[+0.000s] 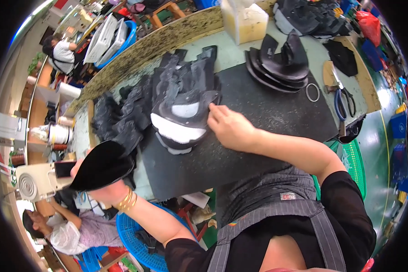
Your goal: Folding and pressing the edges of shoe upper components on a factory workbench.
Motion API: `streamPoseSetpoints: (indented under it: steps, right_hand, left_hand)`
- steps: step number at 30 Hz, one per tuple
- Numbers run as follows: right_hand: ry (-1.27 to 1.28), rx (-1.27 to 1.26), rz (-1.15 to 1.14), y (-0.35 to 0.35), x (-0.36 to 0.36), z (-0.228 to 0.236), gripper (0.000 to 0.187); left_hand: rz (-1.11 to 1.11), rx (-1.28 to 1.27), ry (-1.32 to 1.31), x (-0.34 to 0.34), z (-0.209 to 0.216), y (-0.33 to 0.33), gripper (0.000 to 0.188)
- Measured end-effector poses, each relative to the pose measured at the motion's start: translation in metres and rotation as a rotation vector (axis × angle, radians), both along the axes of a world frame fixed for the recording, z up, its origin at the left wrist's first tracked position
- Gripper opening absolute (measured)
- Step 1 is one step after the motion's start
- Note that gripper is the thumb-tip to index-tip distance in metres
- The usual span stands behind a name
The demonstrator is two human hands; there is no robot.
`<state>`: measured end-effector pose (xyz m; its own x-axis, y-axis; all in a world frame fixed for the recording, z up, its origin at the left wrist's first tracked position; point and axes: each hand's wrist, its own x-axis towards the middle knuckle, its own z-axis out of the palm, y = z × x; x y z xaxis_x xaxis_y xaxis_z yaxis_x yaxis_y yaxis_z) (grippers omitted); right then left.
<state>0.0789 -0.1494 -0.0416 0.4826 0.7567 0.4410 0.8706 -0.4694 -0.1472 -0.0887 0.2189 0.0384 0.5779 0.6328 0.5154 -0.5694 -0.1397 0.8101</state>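
Note:
My left hand (106, 192) grips a black curved sheet piece (103, 167) off the left edge of the work mat, with the fingers partly hidden behind it. Over the mat, my right hand (231, 127) has its fingertips together at the right edge of a pile of dark grey, shoe-upper-like pieces (186, 84). White patches show on the near end of that pile. More crumpled dark pieces (118, 113) lie to its left. Several black moulded curved pieces (281, 68) are stacked at the mat's far right.
Beneath the pile lies a black mat (267, 131). Scissors (340, 95) and a pale ring (312, 92) are at the right; a tub of yellowish material (247, 25) stands at the back. A blue basket (140, 245) sits below left. Two other people (63, 54) are at the left.

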Motion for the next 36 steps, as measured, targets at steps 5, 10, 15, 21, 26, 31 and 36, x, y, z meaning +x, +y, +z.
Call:
streamPoseSetpoints:
  steps: [5, 10, 15, 21, 26, 31, 36]
  right_hand:
    - [0.797, 0.259, 0.383, -0.032, -0.002, 0.045, 0.048]
    - [1.449, 0.381, 0.274, -0.076, -0.063, 0.064, 0.033]
    - [1.607, 0.863, -0.030, -0.128, -0.051, 0.061, 0.027]
    - [1.123, 0.988, -0.074, -0.130, -0.074, 0.038, 0.025]
    - [1.385, 0.385, -0.378, -0.133, -0.060, 0.026, 0.024]
    - [2.425, 0.678, -0.137, -0.130, -0.042, 0.092, 0.033]
    - [2.137, 0.366, 0.124, -0.135, -0.041, 0.095, 0.044]
  left_hand:
    - [-0.325, -0.026, 0.175, -0.012, 0.061, -0.145, 0.025]
    - [-0.265, 0.046, 0.646, 0.027, -0.006, -0.248, 0.035]
    - [-0.696, 0.392, 0.465, 0.005, -0.018, -0.289, 0.116]
    - [-1.031, -0.784, 0.496, -0.008, -0.023, -0.294, 0.061]
    - [-0.387, 1.129, 0.108, -0.001, 0.025, -0.279, 0.059]
    - [-0.126, 1.614, -0.356, 0.000, 0.001, -0.289, 0.039]
    - [-0.192, 1.822, -0.356, -0.006, -0.011, -0.277, 0.030]
